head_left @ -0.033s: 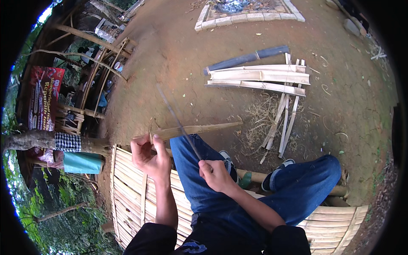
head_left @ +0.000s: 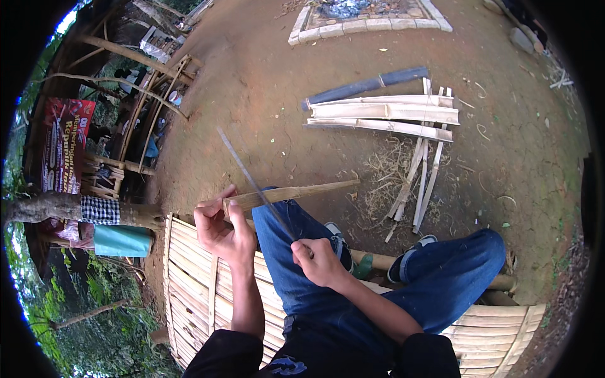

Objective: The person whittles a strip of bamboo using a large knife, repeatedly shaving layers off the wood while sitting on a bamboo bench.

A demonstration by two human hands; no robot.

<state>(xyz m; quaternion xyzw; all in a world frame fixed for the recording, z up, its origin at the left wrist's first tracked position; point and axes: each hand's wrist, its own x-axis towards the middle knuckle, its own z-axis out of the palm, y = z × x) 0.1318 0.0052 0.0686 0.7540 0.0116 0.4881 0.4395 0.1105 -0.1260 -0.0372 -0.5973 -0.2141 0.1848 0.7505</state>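
Note:
My left hand (head_left: 225,230) pinches one end of a flat bamboo strip (head_left: 309,190), which points to the right and narrows to a tip. In my right hand (head_left: 317,259) is the handle end of a long, thin, dark knife (head_left: 252,183). Its blade slants up and to the left, crossing the strip near my left hand. Whether the edge touches the strip I cannot tell. The grip itself is hidden by my fingers. Both hands are above my left thigh, in blue jeans (head_left: 280,239).
I sit on a bamboo slat platform (head_left: 189,271). Ahead on the dirt lie split bamboo pieces (head_left: 386,112), a dark bamboo pole (head_left: 365,88), narrow strips (head_left: 430,186) and curled shavings (head_left: 387,173). Farther off is a brick-edged fire pit (head_left: 372,25). A trunk (head_left: 50,209) stands left.
The knife's tip has swung to the left, and my right hand has shifted slightly left with it. My left forefinger has lifted a little; the bamboo strip stays nearly still.

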